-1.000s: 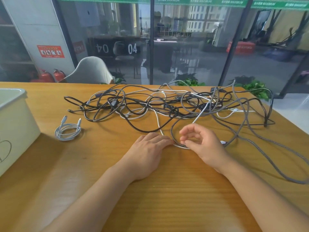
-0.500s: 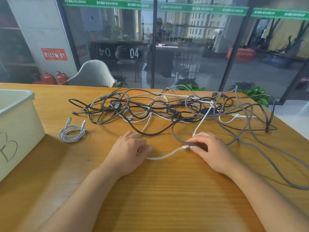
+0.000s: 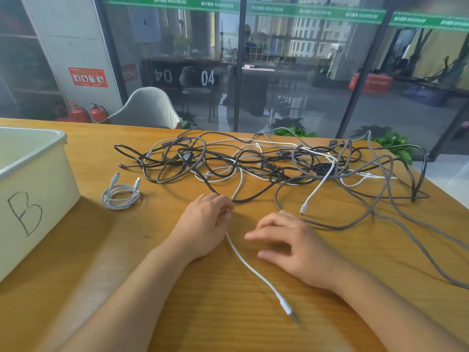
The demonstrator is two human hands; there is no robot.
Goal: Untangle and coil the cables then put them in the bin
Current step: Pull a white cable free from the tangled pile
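Note:
A tangle of black, white and braided grey cables [image 3: 279, 166] lies across the far half of the wooden table [image 3: 228, 313]. My left hand [image 3: 203, 224] pinches a white cable [image 3: 250, 265] that runs from the tangle through its fingers. The cable's free end trails toward me and ends in a plug near the table's front. My right hand [image 3: 291, 242], blurred, hovers over the table just right of that cable with its fingers extended and holding nothing. A small coiled white cable [image 3: 120, 195] lies left of the tangle. The cream bin [image 3: 30, 174] marked "B" stands at the left edge.
A long braided grey cable [image 3: 418, 252] loops over the right side of the table toward its edge. A white chair [image 3: 147, 107] stands behind the table's far side, in front of a glass wall.
My right hand let go of the white cable and shifted toward me. The cable's free end now trails across the near table, while my left hand keeps its pinch near the tangle.

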